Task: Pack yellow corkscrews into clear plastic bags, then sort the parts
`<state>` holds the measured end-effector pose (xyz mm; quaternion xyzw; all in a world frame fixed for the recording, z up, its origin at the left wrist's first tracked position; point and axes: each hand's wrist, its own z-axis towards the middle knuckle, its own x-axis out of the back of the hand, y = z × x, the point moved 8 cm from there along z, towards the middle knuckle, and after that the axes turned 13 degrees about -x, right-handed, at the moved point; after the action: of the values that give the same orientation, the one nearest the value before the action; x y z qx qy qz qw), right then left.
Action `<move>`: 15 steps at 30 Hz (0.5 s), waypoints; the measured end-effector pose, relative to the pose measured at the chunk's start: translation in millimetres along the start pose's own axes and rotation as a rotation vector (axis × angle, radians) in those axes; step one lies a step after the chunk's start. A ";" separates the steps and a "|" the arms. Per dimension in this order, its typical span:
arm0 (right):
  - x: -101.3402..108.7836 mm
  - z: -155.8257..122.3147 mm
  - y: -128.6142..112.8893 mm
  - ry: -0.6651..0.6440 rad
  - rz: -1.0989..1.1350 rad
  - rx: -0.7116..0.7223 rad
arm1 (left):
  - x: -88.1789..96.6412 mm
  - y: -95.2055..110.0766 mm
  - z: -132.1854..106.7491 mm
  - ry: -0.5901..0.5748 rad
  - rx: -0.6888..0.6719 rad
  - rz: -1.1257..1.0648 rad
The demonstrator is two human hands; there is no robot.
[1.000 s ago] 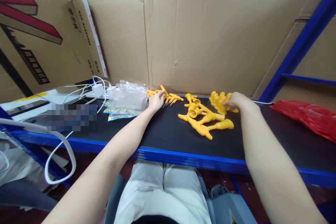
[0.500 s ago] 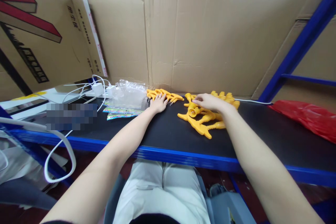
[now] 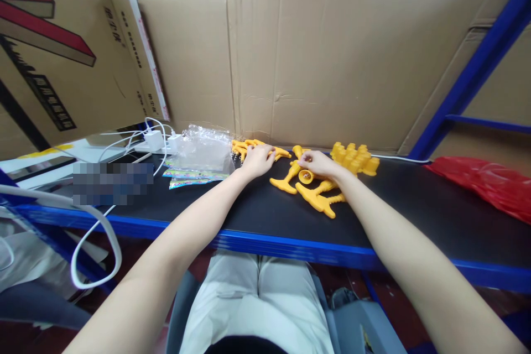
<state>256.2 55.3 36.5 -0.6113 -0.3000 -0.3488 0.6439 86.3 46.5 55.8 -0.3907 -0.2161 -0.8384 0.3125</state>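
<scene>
My left hand (image 3: pixel 258 161) lies over a pile of orange-yellow branched plastic pieces (image 3: pixel 240 148) by the cardboard. Its fingers are bent and a little apart, tips partly hidden. My right hand (image 3: pixel 318 165) is closed, thumb and fingers together at a yellow T-shaped plastic piece (image 3: pixel 284 184); the contact is partly hidden. Just below that hand, a round hollow yellow end (image 3: pixel 306 176) faces me. Another yellow piece with a forked end (image 3: pixel 316 203) lies nearer the front edge. Behind my right wrist sits a cluster of knobbly yellow pieces (image 3: pixel 355 158).
Clear plastic bags (image 3: pixel 203 150) with colourful edges lie left of my left hand. White chargers and cables (image 3: pixel 154 139) are further left. A red plastic bag (image 3: pixel 481 185) lies at the right. Cardboard (image 3: pixel 352 66) walls the back; a blue rail (image 3: pixel 290 247) edges the black shelf.
My left hand has shifted slightly right and its fingers have bent. My right hand has moved a little left and down. A yellow T-shaped piece now lies further left, apart from the forked one.
</scene>
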 end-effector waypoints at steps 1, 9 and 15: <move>-0.3 0.4 -1.4 -0.017 0.093 0.007 | -0.9 11.0 0.7 -0.041 -0.060 -0.006; 29.2 -3.1 -15.6 0.182 0.367 0.078 | 6.6 32.0 -1.8 -0.073 -0.115 0.152; 38.7 0.8 -16.0 0.280 0.567 0.169 | 22.8 5.0 -4.5 0.003 0.147 0.201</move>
<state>265.5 52.7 77.3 -0.5608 -0.0544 -0.2101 0.7990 76.1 32.1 71.8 -0.3852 -0.2364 -0.7852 0.4233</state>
